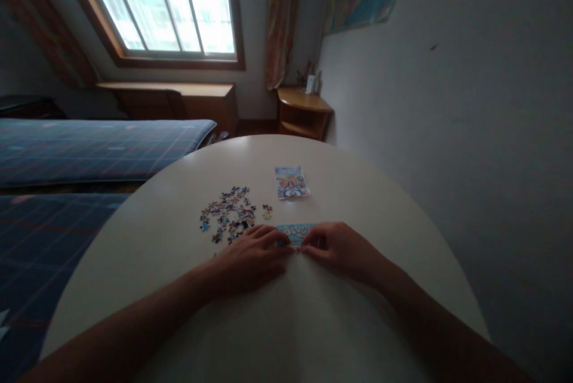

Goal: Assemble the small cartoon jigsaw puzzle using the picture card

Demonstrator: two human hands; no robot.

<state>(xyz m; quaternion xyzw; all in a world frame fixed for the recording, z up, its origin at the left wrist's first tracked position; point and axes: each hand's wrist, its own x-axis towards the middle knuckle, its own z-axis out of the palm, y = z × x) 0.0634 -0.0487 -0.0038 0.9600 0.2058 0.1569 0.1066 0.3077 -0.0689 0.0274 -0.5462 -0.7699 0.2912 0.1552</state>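
A partly joined jigsaw puzzle [295, 231], light blue with white lettering, lies flat on the round table. My left hand [253, 255] rests palm down at its lower left, fingers stretched out and the tips touching its near edge. From the other side my right hand [342, 252] pinches a small reddish puzzle piece [299, 249] between thumb and finger, at the puzzle's near edge. Part of the puzzle is hidden under my fingers. A heap of loose puzzle pieces [230, 211] is spread out beyond my left hand, and a few pieces [267, 212] lie apart from it.
Beyond the puzzle lies a printed picture sheet [291, 183] on the white table [367, 204]. A plaid-covered bed [102, 147] stands left of the table. A wooden corner shelf [304, 99] and a desk [201, 90] are by the window. The wall runs along the right.
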